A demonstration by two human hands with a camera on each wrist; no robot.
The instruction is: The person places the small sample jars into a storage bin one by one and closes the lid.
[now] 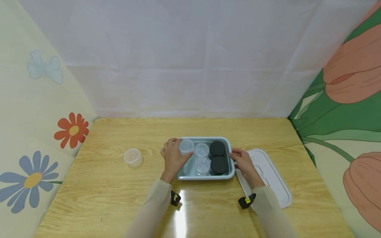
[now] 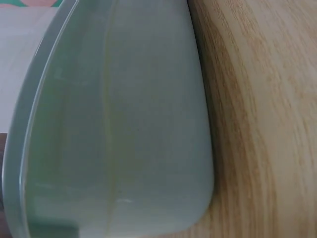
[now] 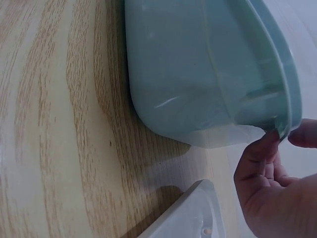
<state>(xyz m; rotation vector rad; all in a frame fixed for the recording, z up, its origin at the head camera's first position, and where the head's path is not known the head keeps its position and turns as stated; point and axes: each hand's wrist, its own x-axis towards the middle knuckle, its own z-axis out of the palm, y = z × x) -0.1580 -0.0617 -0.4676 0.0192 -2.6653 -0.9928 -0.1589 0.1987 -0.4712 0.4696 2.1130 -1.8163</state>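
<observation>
A light blue plastic bin [image 1: 205,178] sits on the table, holding clear round cups [image 1: 202,166] in the middle and two black round-topped containers [image 1: 218,148] on the right. At the bin's left end my left hand [image 1: 175,158] grips a clear cup [image 1: 186,145] between thumb and fingers. My right hand [image 1: 244,164] pinches the bin's right rim, and the right wrist view shows thumb and fingers on either side of that edge. Only the bin's side [image 2: 148,119] fills most of the left wrist view; the held cup is hidden there.
Left of the bin, a small clear cup [image 1: 133,157] stands alone on the wooden table [image 1: 119,198]. A white lid [image 1: 272,180] lies at the right, partly under my right hand and forearm. A white cloth [image 1: 190,66] hangs behind the table, with flower-patterned cloth at both sides.
</observation>
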